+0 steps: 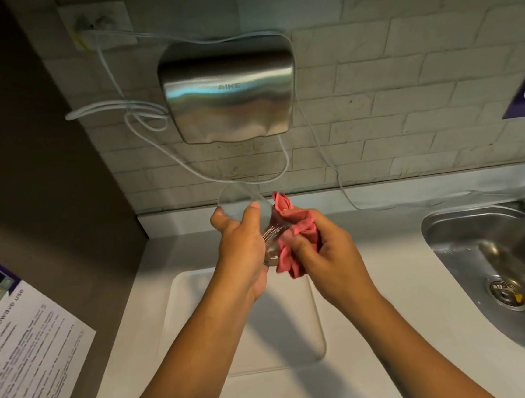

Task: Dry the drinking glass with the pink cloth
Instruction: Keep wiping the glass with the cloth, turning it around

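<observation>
My left hand (243,248) grips a clear drinking glass (239,199), held tilted above the counter with its open rim pointing up and away from me. My right hand (326,256) clutches a bunched pink cloth (292,224) and presses it against the right side and base of the glass. Part of the cloth sticks up beside the glass wall. The lower part of the glass is hidden between my fingers and the cloth.
A white tray (182,317) lies on the white counter below my hands. A steel sink (481,252) with a tap sits at the right. A steel hand dryer (229,90) with loose white cables hangs on the tiled wall. A printed sheet (24,353) is at the left.
</observation>
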Action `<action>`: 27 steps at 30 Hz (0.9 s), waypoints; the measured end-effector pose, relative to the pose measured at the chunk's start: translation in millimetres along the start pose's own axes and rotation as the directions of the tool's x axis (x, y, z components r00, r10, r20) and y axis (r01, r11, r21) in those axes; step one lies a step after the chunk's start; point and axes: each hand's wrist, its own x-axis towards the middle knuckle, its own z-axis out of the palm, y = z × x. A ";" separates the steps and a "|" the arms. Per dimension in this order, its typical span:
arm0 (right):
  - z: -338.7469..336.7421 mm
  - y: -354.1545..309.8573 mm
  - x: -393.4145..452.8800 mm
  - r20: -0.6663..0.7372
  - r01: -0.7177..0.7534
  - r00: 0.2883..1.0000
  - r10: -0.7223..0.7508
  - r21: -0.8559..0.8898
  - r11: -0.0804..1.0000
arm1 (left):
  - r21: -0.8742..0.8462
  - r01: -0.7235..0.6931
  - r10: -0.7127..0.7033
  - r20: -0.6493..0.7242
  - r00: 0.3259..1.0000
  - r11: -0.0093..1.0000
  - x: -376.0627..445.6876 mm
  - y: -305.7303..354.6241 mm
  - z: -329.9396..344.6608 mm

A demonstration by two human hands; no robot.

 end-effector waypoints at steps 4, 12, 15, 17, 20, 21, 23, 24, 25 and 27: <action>7.9 -5.9 -4.8 -0.024 0.043 0.999 -0.045 -0.047 0.998 | 0.059 -0.035 0.032 0.043 0.999 0.998 -4.8 -1.0 -0.3; -10.1 2.5 -0.5 0.072 -0.037 0.997 0.027 0.129 0.991 | -0.149 0.038 -0.029 0.061 0.998 0.988 -3.8 2.7 -8.0; -10.1 5.6 -4.0 0.071 0.020 0.997 -0.020 0.010 1.000 | -0.199 0.072 -0.059 0.070 0.996 0.977 -5.4 2.4 -7.0; -3.5 6.2 -7.5 0.047 0.061 0.997 -0.058 -0.067 0.996 | -0.211 0.073 -0.060 0.067 0.996 0.975 -6.9 3.0 -6.0; 5.7 5.8 -10.2 -0.026 0.131 0.991 -0.134 -0.112 0.985 | -0.216 0.079 -0.058 0.099 0.993 0.973 -9.8 4.0 -5.3; 8.0 5.8 -10.2 -0.052 0.145 0.987 -0.151 -0.104 0.984 | -0.219 0.085 -0.062 0.107 0.992 0.972 -11.0 3.6 -5.1; 12.9 6.3 -9.9 -0.114 0.143 0.982 -0.152 -0.077 0.987 | -0.231 0.091 -0.068 0.107 0.992 0.969 -14.0 2.4 -3.6; 15.2 5.1 -9.9 -0.131 0.133 0.981 -0.140 -0.063 0.989 | -0.238 0.091 -0.068 0.103 0.992 0.967 -15.4 1.2 -2.8; 17.5 3.6 -10.1 -0.139 0.125 0.981 -0.132 -0.053 0.991 | -0.239 0.084 -0.062 0.097 0.993 0.967 -16.6 -0.2 -2.2; 18.6 4.3 -9.1 -0.141 0.101 0.984 -0.108 -0.060 0.993 | -0.207 0.040 -0.022 0.086 0.996 0.977 -17.7 -4.2 -1.3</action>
